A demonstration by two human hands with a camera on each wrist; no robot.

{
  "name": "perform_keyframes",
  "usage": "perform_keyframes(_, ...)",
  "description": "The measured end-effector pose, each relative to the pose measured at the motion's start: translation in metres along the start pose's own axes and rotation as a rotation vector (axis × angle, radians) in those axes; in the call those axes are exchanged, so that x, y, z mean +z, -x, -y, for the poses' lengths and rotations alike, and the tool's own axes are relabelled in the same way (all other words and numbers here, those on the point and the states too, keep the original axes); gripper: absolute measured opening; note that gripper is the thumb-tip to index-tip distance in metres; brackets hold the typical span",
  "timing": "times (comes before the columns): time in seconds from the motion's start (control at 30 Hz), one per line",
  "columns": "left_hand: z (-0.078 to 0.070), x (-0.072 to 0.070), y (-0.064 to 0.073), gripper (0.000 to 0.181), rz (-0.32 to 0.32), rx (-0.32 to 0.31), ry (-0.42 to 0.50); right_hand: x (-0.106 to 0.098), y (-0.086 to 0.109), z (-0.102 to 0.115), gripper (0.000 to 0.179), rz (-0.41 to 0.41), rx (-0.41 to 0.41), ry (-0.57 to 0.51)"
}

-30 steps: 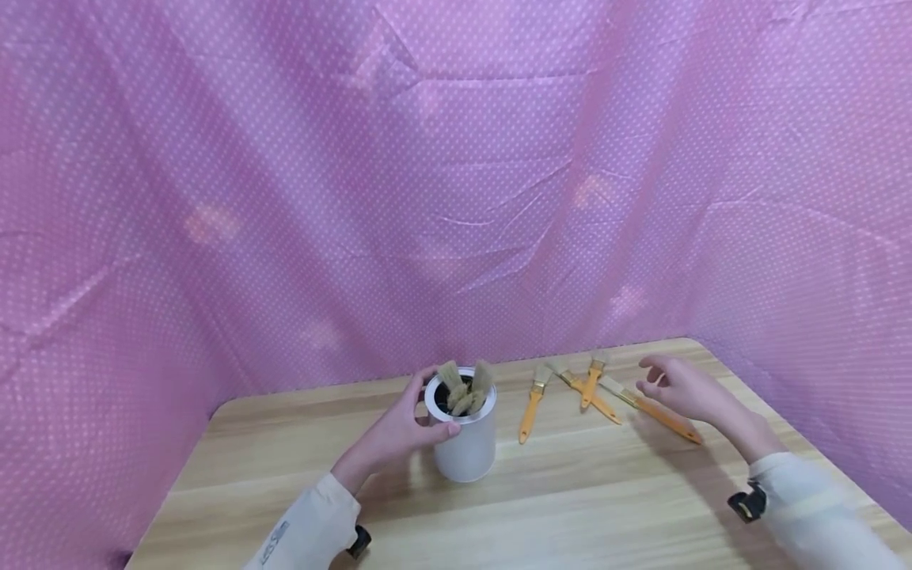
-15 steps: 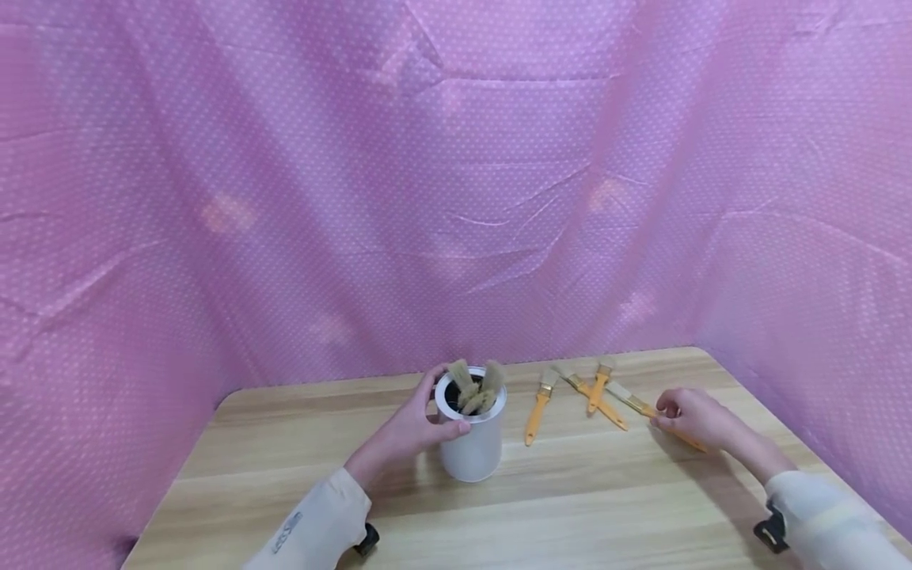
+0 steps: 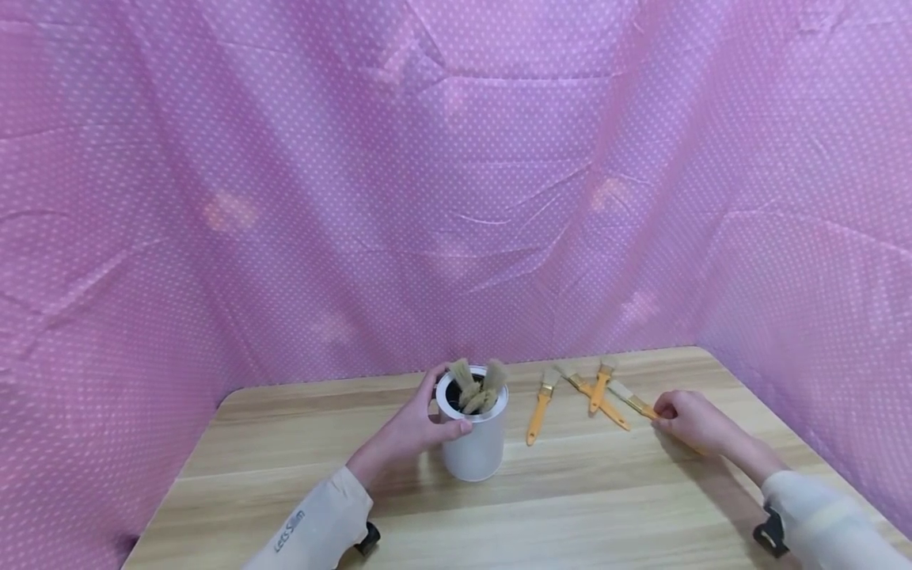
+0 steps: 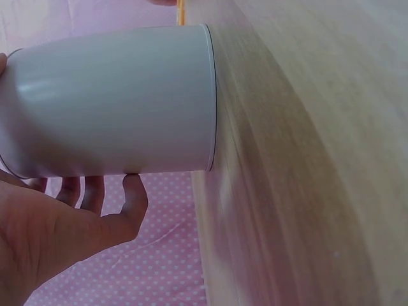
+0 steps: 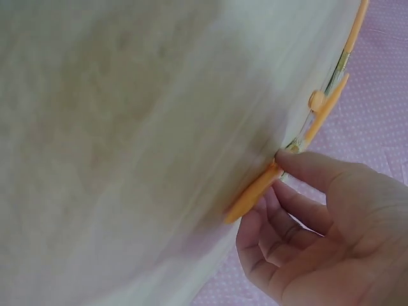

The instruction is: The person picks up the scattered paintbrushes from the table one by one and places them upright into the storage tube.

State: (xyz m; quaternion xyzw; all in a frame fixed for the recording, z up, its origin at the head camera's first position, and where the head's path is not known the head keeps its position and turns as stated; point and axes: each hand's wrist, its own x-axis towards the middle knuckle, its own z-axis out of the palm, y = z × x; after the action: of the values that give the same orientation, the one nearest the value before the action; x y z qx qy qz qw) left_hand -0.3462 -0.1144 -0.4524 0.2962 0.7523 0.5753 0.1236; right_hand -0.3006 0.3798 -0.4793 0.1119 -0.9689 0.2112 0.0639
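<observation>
the right hand (image 3: 691,423) pinches the orange-handled, pale-bristled flat paintbrush (image 3: 632,398) by its handle, thumb and fingers narrow around it. the brush lies low along the light wood-grained table (image 3: 570,507); whether its handle is lifted i cannot tell. its long axis slants, bristles pointing away and leftward, handle end toward the person's right. the white cylindrical can (image 3: 473,455) stands upright well to its left, beyond three loose orange-handled brushes (image 3: 539,416). the left hand (image 3: 406,431) grips the can near its rim, far from the pinched brush.
</observation>
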Motion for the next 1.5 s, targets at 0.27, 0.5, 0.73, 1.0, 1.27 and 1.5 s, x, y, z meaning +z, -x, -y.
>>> perform_keyframes(0.27,0.0,-0.002,0.0,0.094,0.006,0.003,-0.012,0.0,0.003,0.004,0.012,-0.021,0.052,-0.105)
perform_keyframes(0.5,-0.001,0.0,0.002,0.096,0.01,-0.008,-0.011,0.001,0.008,0.01,0.014,-0.037,0.101,-0.253)
perform_keyframes(0.73,-0.002,-0.001,0.001,0.095,0.016,-0.006,0.008,-0.007,0.004,0.031,0.015,-0.107,0.066,-0.338)
perform_keyframes(1.0,-0.003,-0.001,0.002,0.097,0.005,-0.009,-0.013,-0.026,-0.004,0.07,0.024,-0.116,0.055,-0.402)
perform_keyframes(1.27,-0.002,0.0,0.002,0.098,-0.004,-0.023,-0.025,-0.026,-0.02,0.115,0.031,-0.088,0.068,-0.657)
perform_keyframes(1.5,-0.004,0.0,0.003,0.098,-0.003,-0.006,-0.033,-0.027,-0.038,0.16,0.033,-0.103,0.052,-0.918)
